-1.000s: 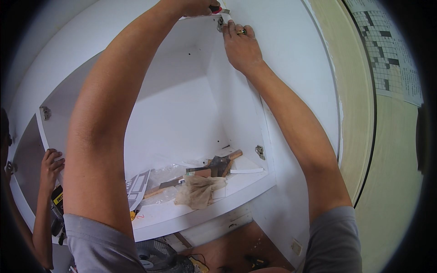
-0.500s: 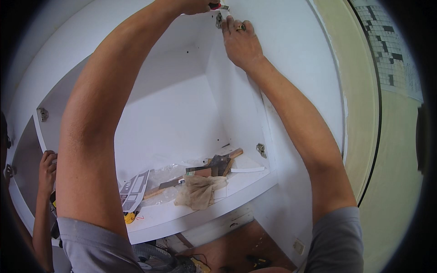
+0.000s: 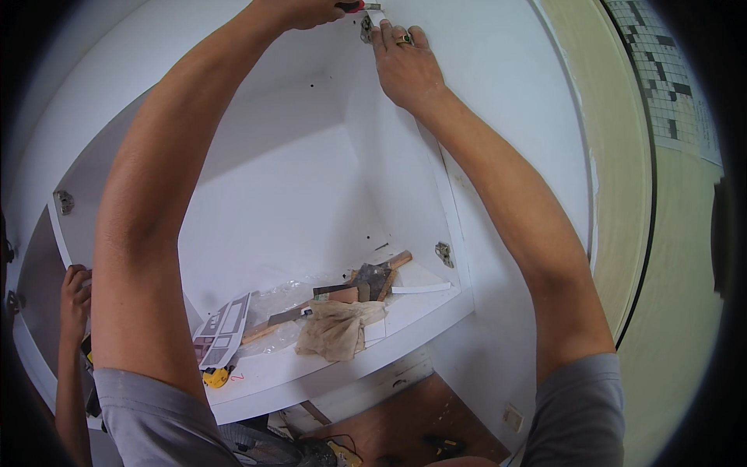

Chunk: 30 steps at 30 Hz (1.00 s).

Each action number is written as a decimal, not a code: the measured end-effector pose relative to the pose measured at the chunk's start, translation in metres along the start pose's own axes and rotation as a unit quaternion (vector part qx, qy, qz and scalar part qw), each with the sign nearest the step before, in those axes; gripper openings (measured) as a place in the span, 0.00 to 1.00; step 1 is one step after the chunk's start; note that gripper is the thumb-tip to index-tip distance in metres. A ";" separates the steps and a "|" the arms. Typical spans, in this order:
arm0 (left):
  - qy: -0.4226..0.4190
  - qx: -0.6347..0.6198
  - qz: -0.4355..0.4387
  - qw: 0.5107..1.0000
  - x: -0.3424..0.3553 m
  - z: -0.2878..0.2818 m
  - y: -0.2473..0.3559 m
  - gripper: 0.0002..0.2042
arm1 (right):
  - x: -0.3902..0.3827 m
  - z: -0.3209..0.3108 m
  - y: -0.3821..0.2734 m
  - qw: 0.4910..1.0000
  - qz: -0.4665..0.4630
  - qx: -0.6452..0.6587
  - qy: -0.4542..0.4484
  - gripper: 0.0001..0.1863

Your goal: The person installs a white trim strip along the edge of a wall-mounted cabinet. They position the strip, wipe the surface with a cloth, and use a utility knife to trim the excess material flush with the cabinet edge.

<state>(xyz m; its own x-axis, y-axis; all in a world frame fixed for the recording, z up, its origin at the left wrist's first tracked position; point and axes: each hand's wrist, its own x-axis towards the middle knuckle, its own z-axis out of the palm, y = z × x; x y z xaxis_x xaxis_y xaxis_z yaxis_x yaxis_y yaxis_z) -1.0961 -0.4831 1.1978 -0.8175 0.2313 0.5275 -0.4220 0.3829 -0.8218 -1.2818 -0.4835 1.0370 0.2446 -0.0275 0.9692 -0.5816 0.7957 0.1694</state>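
Up at the top of the head view, my left hand [image 3: 299, 12] is closed round a red-and-black tool [image 3: 354, 7] with a flat metal blade, partly cut off by the frame. The blade points right, over the top front corner of the white cabinet [image 3: 272, 194]. Just below it my right hand [image 3: 408, 66], with a ring on one finger, lies with fingers stretched out against the cabinet's front edge. Its fingertips touch a small white strip [image 3: 377, 16] beside the upper metal hinge [image 3: 366, 29]. A second hinge [image 3: 443, 254] sits lower on that side wall.
On the cabinet floor lie a beige cloth [image 3: 333, 330], wood scraps [image 3: 398, 261], clear plastic, a printed sheet [image 3: 224, 331] and a yellow tape measure [image 3: 216, 377]. Below stand a fan [image 3: 261, 445] and a power tool [image 3: 444, 446]. Another person's hand [image 3: 76, 292] grips the panel at left.
The view has shifted slightly. My left hand and the red-and-black tool sit a little further left in view, with the blade showing more. My right hand keeps its place at the edge.
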 end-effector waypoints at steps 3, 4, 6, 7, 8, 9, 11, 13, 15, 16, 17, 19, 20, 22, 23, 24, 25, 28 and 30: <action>0.027 -0.010 0.014 0.999 -0.002 0.005 -0.004 0.17 | 0.001 -0.001 0.001 1.000 0.000 -0.004 -0.014 0.29; 0.021 -0.009 0.004 1.000 -0.002 0.005 -0.003 0.17 | 0.000 0.000 0.002 1.000 -0.002 -0.004 -0.020 0.29; 0.009 -0.009 -0.013 1.000 -0.001 0.004 0.002 0.17 | -0.002 0.002 0.002 1.000 -0.005 -0.020 -0.023 0.29; 0.006 -0.008 -0.007 1.000 0.002 0.005 0.003 0.17 | -0.004 0.003 0.003 0.999 -0.007 -0.029 -0.025 0.29; 0.002 -0.007 -0.002 1.000 0.006 0.005 0.004 0.17 | -0.007 0.004 0.004 0.999 -0.008 -0.034 -0.025 0.29; -0.006 0.004 -0.001 1.000 0.006 0.000 0.000 0.17 | -0.005 0.002 0.001 0.999 -0.007 -0.030 -0.017 0.29; -0.002 0.042 0.017 0.999 0.006 -0.007 -0.009 0.17 | 0.001 -0.003 -0.004 1.000 -0.006 -0.023 -0.003 0.29; 0.001 0.049 0.023 0.999 0.007 -0.009 -0.007 0.17 | 0.000 -0.003 -0.002 1.000 -0.006 -0.025 -0.001 0.29; 0.002 0.033 0.012 0.999 0.006 -0.008 -0.005 0.16 | 0.000 -0.001 0.000 1.000 -0.005 -0.026 -0.004 0.29; 0.005 0.025 0.014 1.000 0.005 -0.005 -0.006 0.16 | -0.002 0.001 0.002 1.000 -0.005 -0.028 -0.008 0.29; 0.008 0.018 0.015 1.000 0.003 -0.001 -0.009 0.16 | -0.003 0.003 0.003 1.000 -0.004 -0.023 -0.008 0.29; 0.011 0.007 0.013 1.000 -0.001 -0.001 -0.009 0.16 | -0.003 0.005 0.004 1.000 0.002 -0.010 -0.003 0.29; 0.012 0.003 0.011 1.000 -0.003 -0.004 -0.009 0.16 | -0.002 0.005 0.002 1.000 0.001 -0.021 0.000 0.29; 0.011 -0.005 -0.001 1.000 -0.008 -0.008 -0.005 0.16 | -0.003 0.004 -0.002 0.999 -0.002 -0.047 0.003 0.29; 0.010 -0.009 -0.010 1.000 -0.010 -0.008 -0.003 0.16 | -0.004 0.004 -0.001 0.999 -0.002 -0.041 0.000 0.29; 0.009 -0.012 -0.020 1.000 -0.012 -0.008 -0.001 0.16 | -0.004 0.003 0.000 0.999 -0.002 -0.034 -0.003 0.29; 0.006 -0.013 -0.024 1.000 -0.012 -0.009 -0.001 0.17 | -0.004 0.002 0.001 1.000 -0.002 -0.028 -0.006 0.29; 0.002 -0.015 -0.015 1.000 -0.013 -0.011 0.003 0.17 | -0.003 0.002 0.000 1.000 0.002 -0.006 -0.012 0.29; 0.007 -0.014 0.016 1.000 -0.017 -0.014 0.002 0.17 | -0.003 0.003 -0.001 1.000 -0.001 -0.024 0.000 0.29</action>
<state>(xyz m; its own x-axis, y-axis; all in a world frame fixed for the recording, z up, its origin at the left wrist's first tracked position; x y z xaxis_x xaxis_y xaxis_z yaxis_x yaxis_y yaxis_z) -1.0777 -0.4736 1.1909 -0.8249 0.2554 0.5043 -0.3845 0.4004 -0.8318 -1.2845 -0.4858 1.0341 0.2450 -0.0297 0.9691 -0.5439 0.8232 0.1627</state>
